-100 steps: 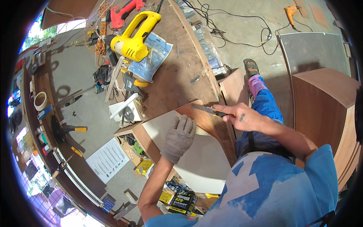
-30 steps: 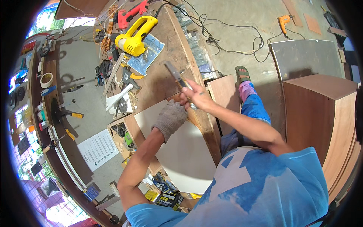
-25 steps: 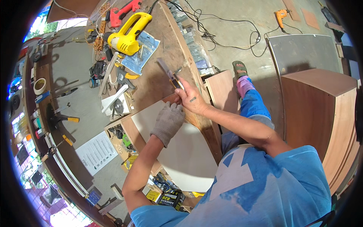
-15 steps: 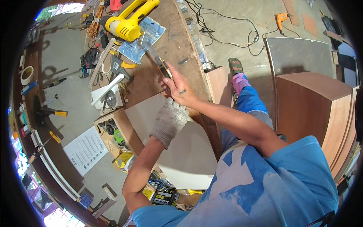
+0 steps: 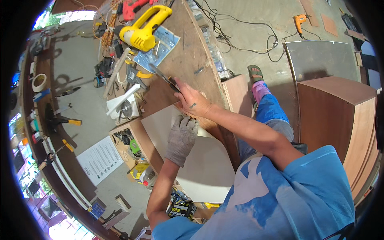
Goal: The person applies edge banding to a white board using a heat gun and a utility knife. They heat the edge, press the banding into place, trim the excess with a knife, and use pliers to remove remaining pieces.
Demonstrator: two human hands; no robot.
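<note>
At the near end of the bench [image 5: 192, 50], white sheet [image 5: 208, 172] lies mostly flat, w/ a small raised curl beside L hand [image 5: 182, 138]. Brown wood surface [image 5: 219, 130] shows along sheet's R edge. L hand, gloved in grey, rests on upper part of sheet, fingers curled; can't tell if they pinch it. R hand [image 5: 194, 101], bare, is just beyond, heel close to L fingers; grips a knife [image 5: 171, 83].

Change vs. approx. 3 s ago: blade then lay by sheet's far corner, pointing L, hands apart; now it points up-L over bench, clear of sheet, hands close together. Vs. 0.5 s ago: L hand has drawn back slightly from R palm. Judgement: blade isn't cutting in this pos.; handwork at the sheet likely has priority, knife kept ready.

Farther: blue packet [image 5: 166, 44], yellow heat gun [image 5: 144, 36] partly over it; orange drill [image 5: 299, 22] on floor.
</note>
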